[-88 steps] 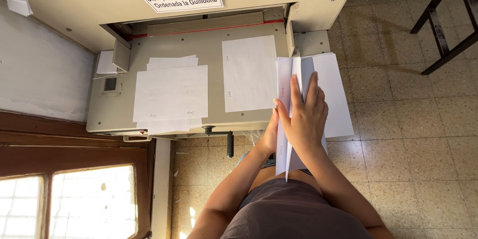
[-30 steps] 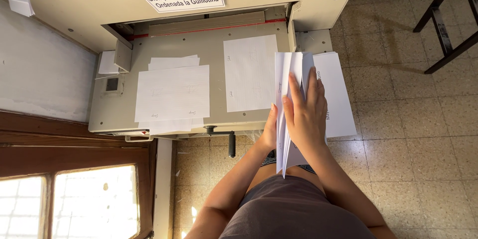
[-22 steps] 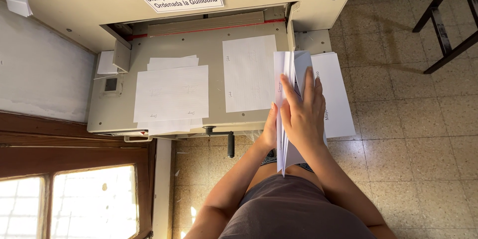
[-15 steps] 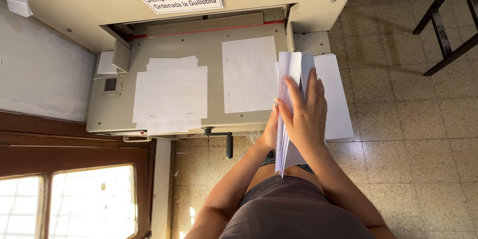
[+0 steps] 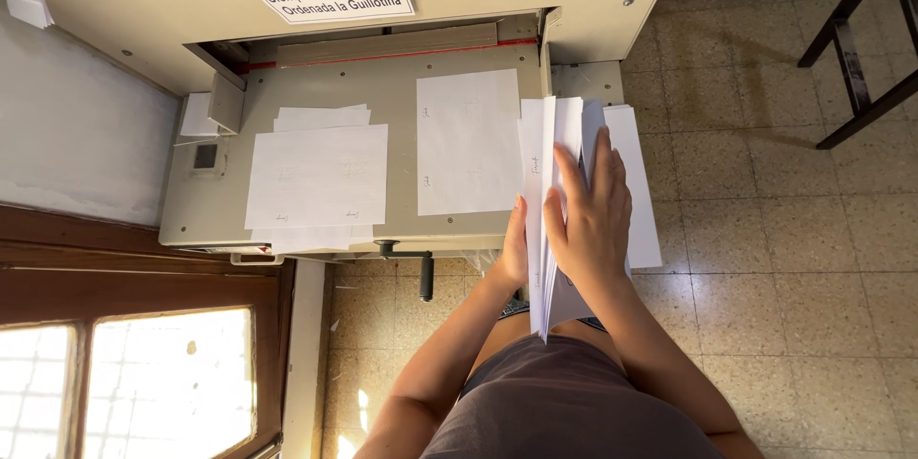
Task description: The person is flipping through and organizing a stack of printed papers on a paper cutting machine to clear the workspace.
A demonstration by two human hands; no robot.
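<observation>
Matt white paper in the stack (image 5: 550,229), thin and smooth, pressed between bare left hand (image 5: 513,249) and right hand (image 5: 588,215). Same paper in sheets (image 5: 320,177) on cutter (image 5: 392,100), beige painted metal, dull. Speckled floor (image 5: 765,258) tile, worn. Dark varnished wood frame (image 5: 143,277).

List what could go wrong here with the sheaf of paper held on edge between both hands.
1. The sheaf of paper stands on edge between the left hand and right hand; loose outer sheets may fan out or slip.
2. It is held past the machine table edge, over the tiled floor, so dropped sheets would probably scatter there.
3. A swing could disturb the single sheet alongside.
</observation>
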